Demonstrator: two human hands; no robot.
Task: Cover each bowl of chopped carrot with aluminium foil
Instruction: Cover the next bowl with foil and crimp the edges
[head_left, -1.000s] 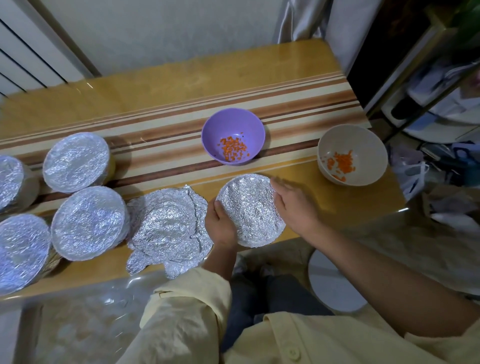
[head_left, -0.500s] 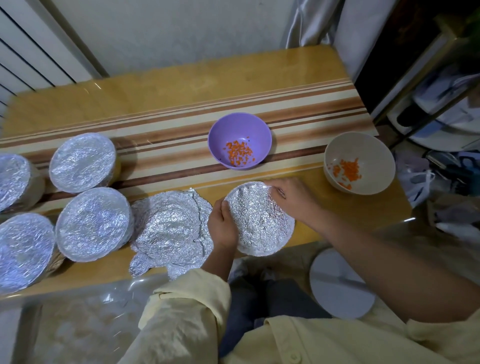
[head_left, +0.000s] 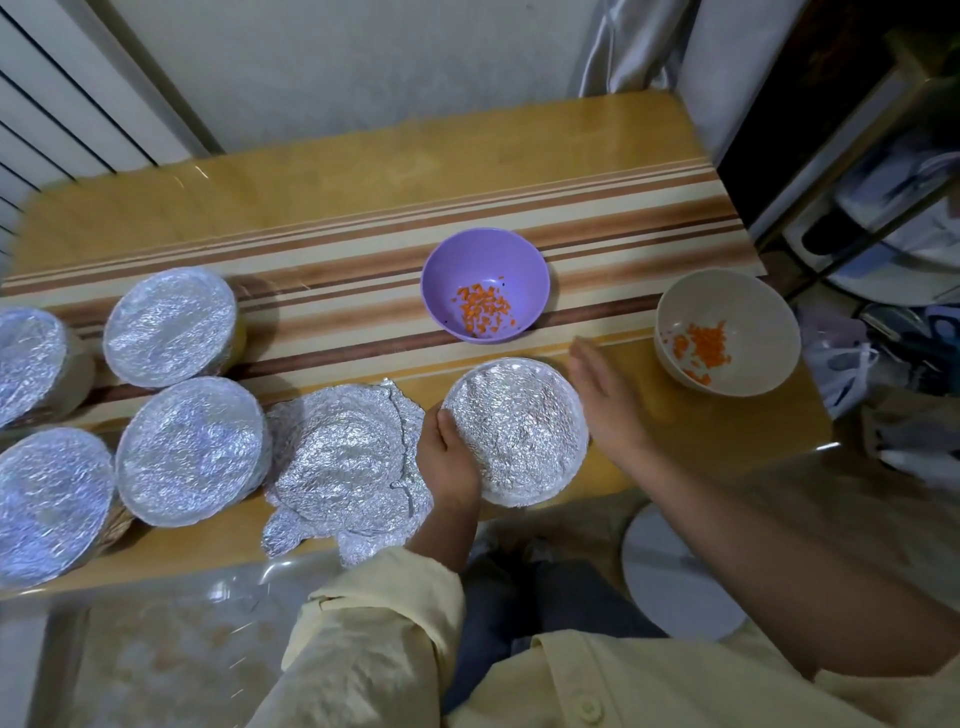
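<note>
foil-covered bowl (head_left: 519, 431) at the near edge of the bench (head_left: 363, 182), left hand (head_left: 449, 457) curled round its left rim, right hand (head_left: 602, 400) straight-fingered, holding nothing, just beside its right rim, purple bowl (head_left: 485, 270) and beige bowl (head_left: 737, 306) of carrot uncovered beyond

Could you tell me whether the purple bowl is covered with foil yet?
Uncovered: nothing lies over the purple bowl, and its chopped carrot shows plainly.

Looks like a home: glossy striped dining table (head_left: 363, 208), curtain (head_left: 631, 47) hanging at one o'clock, cluttered household shelf (head_left: 893, 208) at two.
</note>
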